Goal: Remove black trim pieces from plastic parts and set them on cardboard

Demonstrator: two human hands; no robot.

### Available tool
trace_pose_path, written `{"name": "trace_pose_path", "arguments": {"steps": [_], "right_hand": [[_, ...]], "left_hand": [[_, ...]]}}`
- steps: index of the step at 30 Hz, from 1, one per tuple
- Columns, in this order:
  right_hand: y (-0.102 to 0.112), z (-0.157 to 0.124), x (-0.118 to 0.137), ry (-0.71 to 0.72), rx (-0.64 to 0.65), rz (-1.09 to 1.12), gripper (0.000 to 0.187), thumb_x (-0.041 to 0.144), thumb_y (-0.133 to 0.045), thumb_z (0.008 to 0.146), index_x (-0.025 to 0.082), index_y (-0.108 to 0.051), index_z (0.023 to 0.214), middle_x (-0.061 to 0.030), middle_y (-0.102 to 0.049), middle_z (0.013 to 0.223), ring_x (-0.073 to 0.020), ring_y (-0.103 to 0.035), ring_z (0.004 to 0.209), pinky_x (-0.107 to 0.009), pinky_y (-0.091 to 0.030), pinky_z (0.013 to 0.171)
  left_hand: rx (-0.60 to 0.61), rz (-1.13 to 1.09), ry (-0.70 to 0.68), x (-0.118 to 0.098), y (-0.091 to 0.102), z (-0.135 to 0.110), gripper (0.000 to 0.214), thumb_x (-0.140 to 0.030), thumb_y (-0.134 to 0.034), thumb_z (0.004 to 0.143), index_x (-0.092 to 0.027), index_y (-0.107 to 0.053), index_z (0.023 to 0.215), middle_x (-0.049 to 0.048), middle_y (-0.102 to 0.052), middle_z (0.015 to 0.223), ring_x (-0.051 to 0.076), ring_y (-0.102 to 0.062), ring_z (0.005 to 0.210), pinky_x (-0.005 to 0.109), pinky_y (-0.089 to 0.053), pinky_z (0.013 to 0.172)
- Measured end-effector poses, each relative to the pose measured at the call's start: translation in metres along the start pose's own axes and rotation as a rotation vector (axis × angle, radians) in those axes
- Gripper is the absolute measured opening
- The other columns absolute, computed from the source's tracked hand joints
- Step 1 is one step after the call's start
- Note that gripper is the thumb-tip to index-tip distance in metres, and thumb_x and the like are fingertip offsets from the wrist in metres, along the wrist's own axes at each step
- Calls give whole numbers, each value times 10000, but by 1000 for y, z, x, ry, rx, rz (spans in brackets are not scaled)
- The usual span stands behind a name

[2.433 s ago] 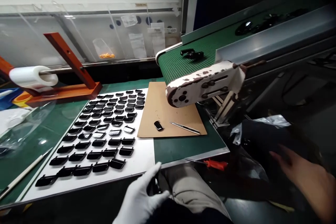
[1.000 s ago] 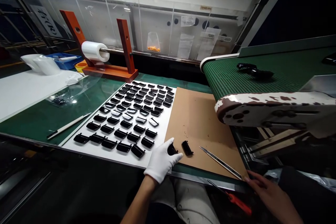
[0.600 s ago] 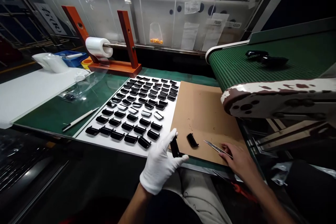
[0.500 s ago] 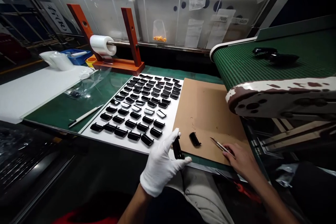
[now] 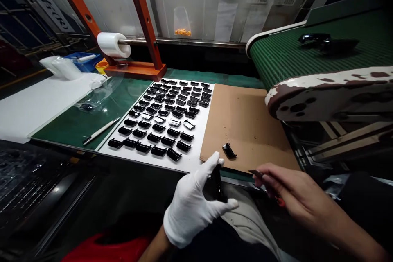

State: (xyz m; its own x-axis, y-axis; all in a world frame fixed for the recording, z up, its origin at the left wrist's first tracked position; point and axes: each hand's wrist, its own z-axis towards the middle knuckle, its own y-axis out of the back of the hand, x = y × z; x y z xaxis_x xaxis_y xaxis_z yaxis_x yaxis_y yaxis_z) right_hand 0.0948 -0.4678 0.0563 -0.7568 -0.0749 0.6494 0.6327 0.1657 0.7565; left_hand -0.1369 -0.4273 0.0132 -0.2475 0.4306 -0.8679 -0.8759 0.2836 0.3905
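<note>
**Glossy black plastic part [image 5: 217,184] held upright in the gloved left hand [image 5: 187,208]; pointed metal tweezers [image 5: 255,174] pinched in the bare right hand [image 5: 294,192].**
The left hand is partly closed, with the part gripped between thumb and fingers just off the near edge of the brown cardboard sheet [image 5: 245,123]. The right hand is nearly closed on the tweezers, their tips directed toward the part. A second black part [image 5: 229,151] lies near that edge, and rows of black parts [image 5: 159,127] are laid out on the white board [image 5: 196,163] beyond the sheet's left edge.
</note>
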Motion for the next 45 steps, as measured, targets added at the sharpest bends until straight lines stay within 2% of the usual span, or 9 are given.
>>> {"name": "trace_pose_path", "arguments": {"steps": [2,4,7,11,16,21,27,34,45], "right_hand": [[2,-2,19,78,50,-11,341,400,-273,965,243,-576,960,-13,-654,826,-153,-607,719,-263,-468,665],[1,-2,34,142,79,-58,371,529,-328,927,236,-555,909,-6,-635,793,-155,-594,684,-263,-444,620],[-2,-1,47,193,78,-202,536,752,-511,708,222,-496,777,23,-576,633,-150,-530,510,-265,-326,468],[-7,2,54,176,63,-345,639,812,-585,554,221,-499,781,15,-594,593,-185,-551,462,-273,-256,435],[-7,3,56,52,181,-341,679,814,-558,575,209,-542,884,-31,-652,673,-246,-628,555,-284,-334,465],[-9,1,54,73,200,-425,703,858,-466,594,206,-540,845,-53,-650,670,-286,-635,547,-302,-312,460],[-14,0,52,169,103,-487,701,859,-420,629,198,-538,831,-36,-657,624,-290,-643,506,-300,-225,439],[-16,1,47,313,-34,-619,752,872,-206,698,188,-516,716,-21,-596,529,-226,-591,398,-310,-169,418],[-19,-2,38,320,-16,-647,793,850,-120,728,182,-547,748,-27,-600,555,-220,-609,441,-319,-195,426]], "left_hand": [[24,-17,15,-5,-2,-2,839,-363,-797,679,-228,-384,1397,66,-634,1224,222,-625,1090,299,-487,989],[47,-35,35,-10,-4,-4,844,-357,-797,679,-242,-374,1401,48,-630,1229,203,-631,1078,263,-492,975],[68,-78,42,-17,-6,-7,861,-350,-799,678,-261,-354,1410,25,-631,1222,186,-642,1053,223,-514,931],[77,-114,60,-25,-8,-8,878,-323,-823,642,-264,-379,1397,12,-664,1148,180,-675,963,212,-545,871],[81,-146,73,-31,-7,-8,868,-307,-824,635,-259,-395,1388,15,-680,1107,189,-689,917,227,-569,830],[105,-163,93,-34,-6,-7,887,-308,-826,628,-260,-389,1397,25,-673,1141,217,-683,954,252,-574,843],[91,-186,75,-38,-6,-4,872,-256,-837,605,-260,-426,1374,5,-689,1114,196,-694,924,213,-572,828],[56,-101,58,-38,-8,-3,837,-300,-835,597,-191,-474,1345,35,-702,1086,218,-695,915,246,-575,843],[50,-17,40,-35,-12,-4,818,-324,-829,603,-176,-487,1331,43,-702,1087,216,-700,893,268,-573,857]]}}
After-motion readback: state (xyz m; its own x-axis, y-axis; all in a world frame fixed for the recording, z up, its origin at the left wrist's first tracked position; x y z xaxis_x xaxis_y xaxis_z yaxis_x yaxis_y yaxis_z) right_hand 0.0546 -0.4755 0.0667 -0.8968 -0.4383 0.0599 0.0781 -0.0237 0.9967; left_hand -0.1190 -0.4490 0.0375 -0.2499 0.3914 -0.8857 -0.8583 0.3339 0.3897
